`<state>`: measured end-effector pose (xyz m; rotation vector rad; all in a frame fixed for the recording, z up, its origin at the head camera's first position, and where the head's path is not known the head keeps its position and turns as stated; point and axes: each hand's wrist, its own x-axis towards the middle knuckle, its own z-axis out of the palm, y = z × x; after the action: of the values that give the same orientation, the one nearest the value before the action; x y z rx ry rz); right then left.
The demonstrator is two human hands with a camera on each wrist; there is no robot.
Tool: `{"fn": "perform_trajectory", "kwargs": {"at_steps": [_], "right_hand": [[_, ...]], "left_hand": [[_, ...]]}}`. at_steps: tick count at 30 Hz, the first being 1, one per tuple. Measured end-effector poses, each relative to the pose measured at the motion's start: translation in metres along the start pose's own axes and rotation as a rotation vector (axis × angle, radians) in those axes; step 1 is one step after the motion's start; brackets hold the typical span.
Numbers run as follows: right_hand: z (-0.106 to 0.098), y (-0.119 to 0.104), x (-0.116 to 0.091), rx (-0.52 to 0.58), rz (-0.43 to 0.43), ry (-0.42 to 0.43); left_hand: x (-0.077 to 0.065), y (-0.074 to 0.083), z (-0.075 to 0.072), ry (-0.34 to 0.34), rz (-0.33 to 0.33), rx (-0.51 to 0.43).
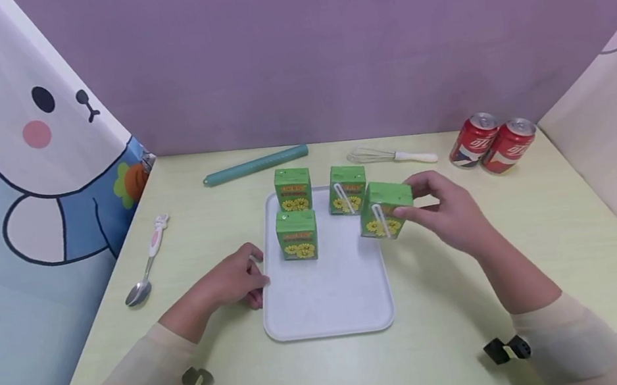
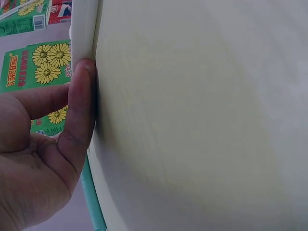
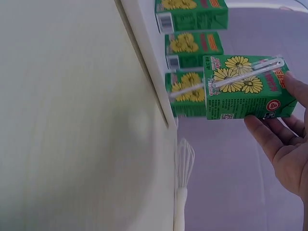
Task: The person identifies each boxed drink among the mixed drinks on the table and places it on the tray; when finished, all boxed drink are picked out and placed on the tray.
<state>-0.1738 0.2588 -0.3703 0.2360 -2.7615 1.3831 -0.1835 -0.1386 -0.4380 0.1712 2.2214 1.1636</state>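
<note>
In the head view my right hand grips a green drink carton with yellow flowers and a white straw on its front. The carton is slightly tilted, held over the right edge of a white tray. In the right wrist view, thumb and fingers hold the carton at its top end, clear of the table. My left hand holds the tray's left edge, with curled fingers at the rim. Three similar cartons stand on the tray: back left, back right and in front at left.
Behind the tray lie a teal rolling pin and a whisk with a white handle. Two red cans stand at the back right. A spoon lies at the left. Purple cloth rises behind the table.
</note>
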Motion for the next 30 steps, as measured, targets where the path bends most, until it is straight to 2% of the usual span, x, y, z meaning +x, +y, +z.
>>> {"fn": "perform_trajectory", "kwargs": {"at_steps": [8,17,30], "right_hand": [[0.032,-0.006,0.002,0.074,-0.007,-0.073],[0.058,-0.003,0.005,0.057,-0.026,-0.14],[0.066,0.008,0.008,0.034,-0.064,-0.182]], "left_hand": [[-0.001,0.001,0.001,0.004,-0.017,-0.004],[-0.002,0.002,0.002,0.01,-0.012,0.0],[-0.001,0.001,0.0,0.004,-0.005,0.009]]}}
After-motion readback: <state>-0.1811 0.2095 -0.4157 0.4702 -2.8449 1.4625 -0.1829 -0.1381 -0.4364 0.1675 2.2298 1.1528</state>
